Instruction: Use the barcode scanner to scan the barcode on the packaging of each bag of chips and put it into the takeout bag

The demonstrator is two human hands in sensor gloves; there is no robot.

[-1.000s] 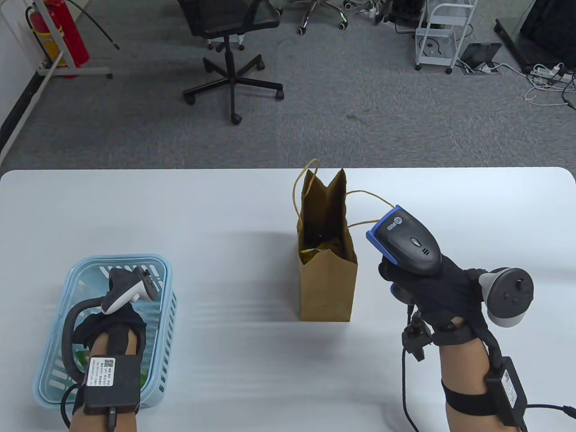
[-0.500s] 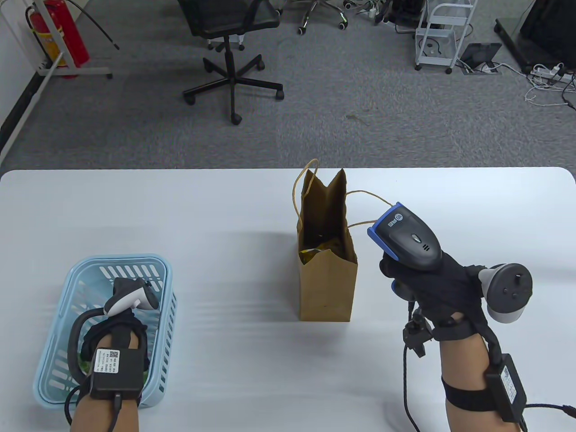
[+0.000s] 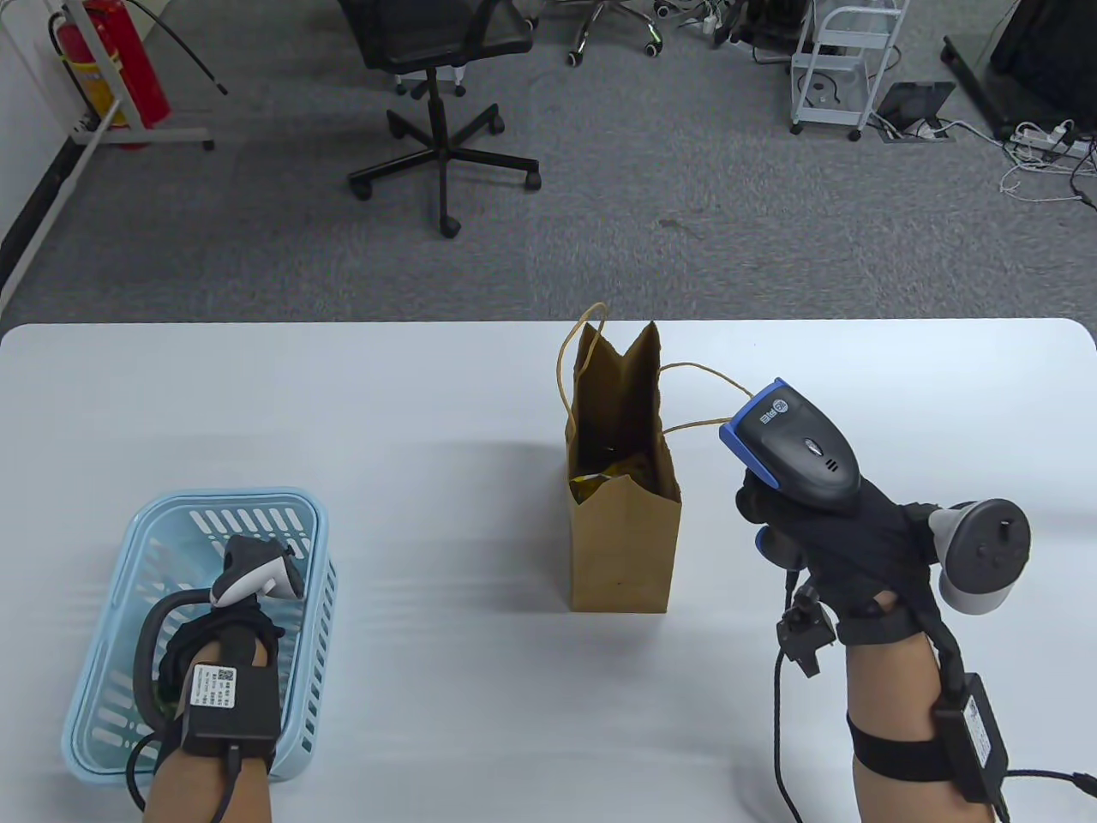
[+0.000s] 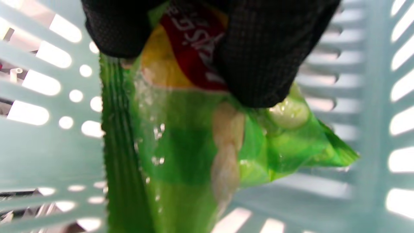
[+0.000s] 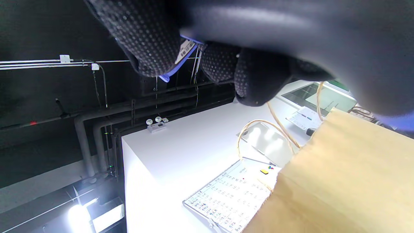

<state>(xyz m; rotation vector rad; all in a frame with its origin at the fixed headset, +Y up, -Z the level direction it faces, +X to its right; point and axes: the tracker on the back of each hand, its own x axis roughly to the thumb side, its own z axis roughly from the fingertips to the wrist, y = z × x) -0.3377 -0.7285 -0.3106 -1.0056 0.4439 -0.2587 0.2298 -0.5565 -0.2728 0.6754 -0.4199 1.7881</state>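
In the left wrist view a green bag of chips [image 4: 181, 145] lies in the light blue basket [image 4: 38, 155], and my gloved fingers [image 4: 262, 64] pinch its top. From the table view my left hand [image 3: 218, 639] reaches down inside the basket [image 3: 313, 514] and hides the chips. My right hand [image 3: 823, 540] grips the black and blue barcode scanner [image 3: 797, 446] in the air, just right of the brown takeout bag [image 3: 626, 549]. That bag stands upright and open, with a yellow chips bag [image 3: 600, 480] showing inside. The right wrist view shows the takeout bag [image 5: 339, 181] below my fingers [image 5: 258, 81].
The white table [image 3: 428, 411] has a rounded far edge. Twine handles [image 3: 694, 403] of the takeout bag stick out toward the scanner. Beyond the table stand an office chair [image 3: 437, 51], a fire extinguisher [image 3: 120, 60] and a white cart [image 3: 844, 60].
My left hand has sunk lower into the basket and drawn toward the near side. My right hand has drifted slightly right with the scanner.
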